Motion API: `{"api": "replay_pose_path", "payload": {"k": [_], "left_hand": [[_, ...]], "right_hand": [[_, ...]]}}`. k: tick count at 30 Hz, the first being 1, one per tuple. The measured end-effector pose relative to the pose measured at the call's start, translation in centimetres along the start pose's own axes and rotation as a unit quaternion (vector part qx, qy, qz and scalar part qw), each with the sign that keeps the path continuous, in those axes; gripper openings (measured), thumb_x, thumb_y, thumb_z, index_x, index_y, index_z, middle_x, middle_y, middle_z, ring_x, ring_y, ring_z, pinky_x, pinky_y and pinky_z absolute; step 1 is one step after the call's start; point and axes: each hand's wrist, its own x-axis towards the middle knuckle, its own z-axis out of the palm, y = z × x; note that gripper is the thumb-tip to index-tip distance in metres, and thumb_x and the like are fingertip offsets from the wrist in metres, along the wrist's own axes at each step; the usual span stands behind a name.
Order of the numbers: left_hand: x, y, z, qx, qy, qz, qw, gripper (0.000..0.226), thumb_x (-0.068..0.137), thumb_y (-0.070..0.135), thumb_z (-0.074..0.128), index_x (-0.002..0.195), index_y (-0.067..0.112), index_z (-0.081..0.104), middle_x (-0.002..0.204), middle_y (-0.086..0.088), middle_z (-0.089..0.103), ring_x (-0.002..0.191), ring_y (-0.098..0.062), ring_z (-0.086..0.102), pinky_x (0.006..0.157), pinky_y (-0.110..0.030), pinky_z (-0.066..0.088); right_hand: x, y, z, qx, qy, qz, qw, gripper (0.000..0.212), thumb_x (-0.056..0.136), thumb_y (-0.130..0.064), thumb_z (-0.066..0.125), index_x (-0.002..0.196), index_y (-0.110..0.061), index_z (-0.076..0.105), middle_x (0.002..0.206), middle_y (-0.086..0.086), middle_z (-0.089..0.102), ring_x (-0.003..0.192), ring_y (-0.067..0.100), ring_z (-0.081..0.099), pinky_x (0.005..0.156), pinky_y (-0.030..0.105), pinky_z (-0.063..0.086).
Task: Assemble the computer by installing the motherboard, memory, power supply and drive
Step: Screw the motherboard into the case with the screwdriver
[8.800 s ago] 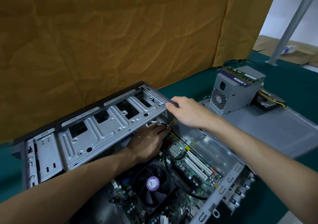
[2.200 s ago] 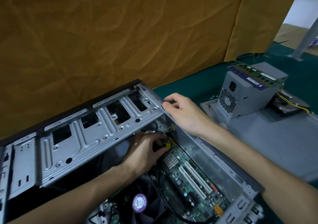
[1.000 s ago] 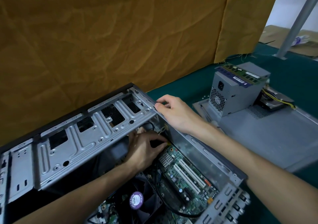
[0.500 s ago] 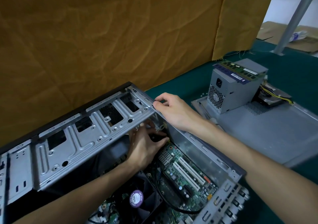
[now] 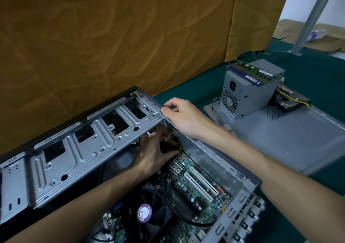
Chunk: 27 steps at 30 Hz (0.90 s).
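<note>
An open grey computer case (image 5: 220, 155) lies in front of me, its drive cage panel (image 5: 89, 149) swung up on the left. Inside it sits the green motherboard (image 5: 197, 186) with white slots and a black fan (image 5: 147, 214) with a purple label. My right hand (image 5: 184, 119) grips the far top corner of the case edge. My left hand (image 5: 155, 153) reaches deep under the cage at the far end of the board, fingers curled around a small dark cable connector with yellow wires. A grey power supply (image 5: 248, 91) stands on the right, memory sticks (image 5: 252, 72) lying on its top.
The case's grey side panel (image 5: 298, 140) lies flat on the green table under the power supply. A hard drive (image 5: 291, 100) with yellow wires sits behind the supply. A tan cloth backdrop (image 5: 112, 37) hangs close behind the case. A metal pole (image 5: 313, 16) stands at far right.
My left hand has shifted slightly within the far corner of the case, working at the small connector. My right hand keeps its hold on the case edge.
</note>
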Motion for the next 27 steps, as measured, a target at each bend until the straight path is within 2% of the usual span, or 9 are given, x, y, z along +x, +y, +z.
{"api": "replay_pose_path", "payload": {"k": [3, 6, 9, 12, 14, 17, 20, 24, 27], "left_hand": [[0.5, -0.7, -0.7, -0.02, -0.025, 0.0, 0.999, 0.027, 0.081, 0.022, 0.086, 0.103, 0.03, 0.072, 0.096, 0.018, 0.075, 0.094, 0.004, 0.068, 0.093, -0.028, 0.054], [0.4, -0.7, -0.7, -0.038, -0.043, 0.011, 0.998, 0.018, 0.082, 0.021, 0.085, 0.088, 0.037, 0.079, 0.091, 0.024, 0.075, 0.09, 0.005, 0.068, 0.087, -0.02, 0.052], [0.3, -0.5, -0.4, -0.033, -0.035, 0.012, 0.999, 0.014, 0.084, 0.026, 0.083, 0.092, 0.037, 0.08, 0.095, 0.022, 0.074, 0.095, 0.002, 0.067, 0.099, -0.035, 0.051], [0.3, 0.1, -0.3, -0.003, -0.037, 0.009, 0.999, 0.015, 0.083, 0.037, 0.082, 0.086, 0.049, 0.075, 0.098, 0.025, 0.071, 0.104, 0.0, 0.062, 0.111, -0.05, 0.037], [0.1, 0.3, -0.2, 0.005, -0.029, -0.001, 1.0, 0.016, 0.08, 0.041, 0.083, 0.08, 0.054, 0.073, 0.097, 0.032, 0.064, 0.11, -0.001, 0.053, 0.115, -0.052, 0.03], [0.0, 0.6, 0.2, -0.026, -0.014, -0.019, 0.999, 0.011, 0.078, 0.036, 0.086, 0.084, 0.042, 0.079, 0.096, 0.031, 0.064, 0.107, -0.001, 0.057, 0.112, -0.045, 0.037], [0.4, 0.8, -0.1, -0.092, -0.002, -0.054, 0.994, 0.011, 0.075, 0.02, 0.09, 0.082, 0.025, 0.083, 0.082, 0.014, 0.076, 0.082, -0.005, 0.07, 0.085, -0.03, 0.055], [0.5, -0.1, -0.5, -0.041, -0.011, -0.045, 0.998, 0.012, 0.076, 0.022, 0.088, 0.073, 0.027, 0.078, 0.081, 0.023, 0.072, 0.078, 0.003, 0.066, 0.072, -0.013, 0.049], [0.6, -0.5, -0.6, -0.04, -0.007, -0.028, 0.999, 0.01, 0.078, 0.021, 0.085, 0.078, 0.026, 0.076, 0.083, 0.019, 0.073, 0.079, 0.003, 0.067, 0.073, -0.014, 0.051]], "right_hand": [[-0.1, 0.1, -0.1, 0.002, -0.002, 0.001, 1.0, 0.018, 0.101, -0.048, 0.051, 0.105, -0.035, 0.061, 0.099, 0.01, 0.073, 0.074, 0.019, 0.061, 0.068, 0.035, 0.047], [0.0, 0.1, -0.1, 0.004, -0.002, 0.005, 1.0, 0.018, 0.101, -0.048, 0.051, 0.106, -0.034, 0.061, 0.099, 0.009, 0.073, 0.084, 0.027, 0.067, 0.075, 0.042, 0.053], [0.0, 0.2, -0.1, 0.007, 0.0, 0.007, 1.0, 0.02, 0.1, -0.049, 0.052, 0.106, -0.034, 0.062, 0.099, 0.007, 0.073, 0.092, 0.028, 0.068, 0.086, 0.044, 0.055], [0.1, 0.3, 0.0, 0.008, 0.001, 0.006, 1.0, 0.02, 0.099, -0.051, 0.052, 0.105, -0.035, 0.062, 0.1, 0.006, 0.073, 0.093, 0.027, 0.068, 0.088, 0.043, 0.055], [0.1, 0.3, 0.1, 0.009, 0.004, 0.006, 1.0, 0.019, 0.098, -0.051, 0.052, 0.103, -0.036, 0.062, 0.098, 0.008, 0.074, 0.09, 0.027, 0.069, 0.087, 0.044, 0.055], [0.2, 0.3, 0.1, 0.011, 0.008, 0.008, 1.0, 0.022, 0.096, -0.052, 0.052, 0.104, -0.034, 0.063, 0.096, 0.01, 0.074, 0.083, 0.029, 0.067, 0.083, 0.046, 0.055], [0.1, 0.3, 0.1, 0.017, 0.007, 0.013, 1.0, 0.024, 0.096, -0.052, 0.053, 0.103, -0.032, 0.064, 0.097, 0.013, 0.073, 0.074, 0.023, 0.062, 0.073, 0.041, 0.052], [0.1, 0.3, 0.1, 0.019, 0.006, 0.015, 1.0, 0.024, 0.097, -0.051, 0.054, 0.105, -0.031, 0.065, 0.098, 0.014, 0.074, 0.073, 0.019, 0.06, 0.07, 0.034, 0.046], [0.0, 0.2, 0.0, 0.019, 0.006, 0.013, 1.0, 0.024, 0.099, -0.05, 0.054, 0.106, -0.03, 0.065, 0.1, 0.013, 0.074, 0.085, 0.029, 0.069, 0.078, 0.044, 0.054]]}}
